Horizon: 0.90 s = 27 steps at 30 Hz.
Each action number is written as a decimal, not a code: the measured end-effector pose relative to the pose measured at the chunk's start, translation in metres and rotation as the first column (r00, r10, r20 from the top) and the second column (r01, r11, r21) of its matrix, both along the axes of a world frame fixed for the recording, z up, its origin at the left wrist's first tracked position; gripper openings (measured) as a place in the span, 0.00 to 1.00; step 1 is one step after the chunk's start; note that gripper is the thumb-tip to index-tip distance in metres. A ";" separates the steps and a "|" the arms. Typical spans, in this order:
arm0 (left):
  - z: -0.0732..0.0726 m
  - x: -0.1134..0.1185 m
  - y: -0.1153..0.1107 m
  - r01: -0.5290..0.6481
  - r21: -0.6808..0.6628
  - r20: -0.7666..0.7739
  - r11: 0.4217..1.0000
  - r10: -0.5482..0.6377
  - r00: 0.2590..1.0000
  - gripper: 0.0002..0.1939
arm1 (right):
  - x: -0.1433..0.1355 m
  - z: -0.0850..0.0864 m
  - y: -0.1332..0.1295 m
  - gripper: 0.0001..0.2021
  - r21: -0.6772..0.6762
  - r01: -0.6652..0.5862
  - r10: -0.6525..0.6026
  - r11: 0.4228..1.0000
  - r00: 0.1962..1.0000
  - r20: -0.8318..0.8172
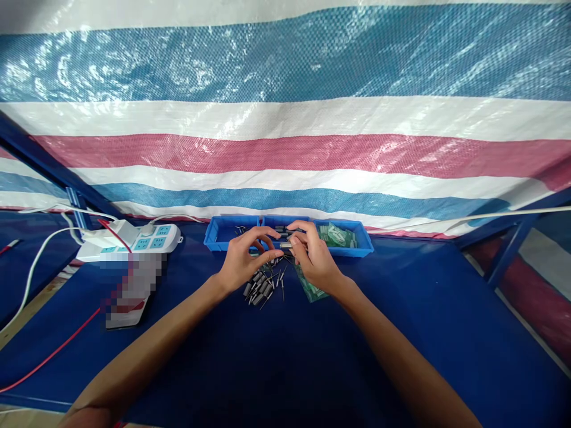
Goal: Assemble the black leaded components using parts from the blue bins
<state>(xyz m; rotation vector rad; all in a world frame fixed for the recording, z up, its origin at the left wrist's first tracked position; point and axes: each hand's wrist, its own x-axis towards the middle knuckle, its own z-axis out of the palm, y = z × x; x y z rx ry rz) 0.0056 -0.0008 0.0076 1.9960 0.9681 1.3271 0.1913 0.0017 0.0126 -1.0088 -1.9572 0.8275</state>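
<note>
Centrally, a small pale piece (285, 245) is located between the fingertips of both hands, above the table (285, 362). The right hand (316, 257) clamps its right end between thumb and finger, probably to leave the other end exposed. The left hand (241, 261) is curved around that other end with thumb and index tips apart; whether either tip touches the piece cannot be told.

Directly below and slightly left of the grip, dark cylinders (261, 289) lie heaped, with loose pins (282, 286) beside them. Below and right, partly under the right hand, lies a green bundle (313, 291). Both presumably sit this near to keep reaches short.

Just beyond the grip, three blue bins stand in a row: the left bin (214, 239) and middle bin (285, 220) contain dark parts; the right bin (363, 248) contains green packets (336, 236). Separate bins likely keep part types sorted.

Well left of the grip, a power strip (167, 239) rests on the table, apparently clear of the working area. Behind everything hangs a striped sheet (285, 154).
</note>
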 end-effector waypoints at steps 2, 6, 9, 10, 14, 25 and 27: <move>-0.002 0.000 -0.001 0.030 0.018 -0.051 0.999 -0.029 0.998 0.16 | -0.001 0.001 -0.001 0.13 -0.018 0.015 -0.014 1.000 1.000 0.001; -0.010 -0.001 -0.001 0.016 0.069 -0.194 0.997 -0.002 0.981 0.15 | -0.003 0.002 -0.002 0.15 -0.036 0.025 -0.024 0.999 0.999 0.020; -0.016 -0.002 0.000 0.007 0.087 -0.287 0.996 0.018 0.958 0.14 | -0.005 0.001 -0.003 0.16 -0.026 0.030 -0.029 0.999 0.999 0.042; -0.017 -0.002 0.000 0.014 0.093 -0.313 0.996 0.016 0.950 0.13 | -0.006 0.001 -0.003 0.16 -0.024 0.031 -0.030 0.999 0.999 0.042; -0.022 -0.003 0.000 0.066 0.094 -0.378 0.993 -0.026 0.925 0.08 | -0.008 -0.002 -0.004 0.17 -0.056 0.017 -0.016 0.998 1.000 0.014; -0.023 -0.007 0.000 0.030 -0.035 -0.147 0.999 -0.035 0.989 0.02 | -0.004 0.003 -0.002 0.19 0.003 -0.097 0.097 0.995 0.995 0.003; -0.025 -0.007 0.000 0.047 -0.067 -0.105 0.997 -0.054 0.993 0.02 | -0.004 0.004 -0.003 0.20 0.015 -0.128 0.128 0.992 0.992 -0.005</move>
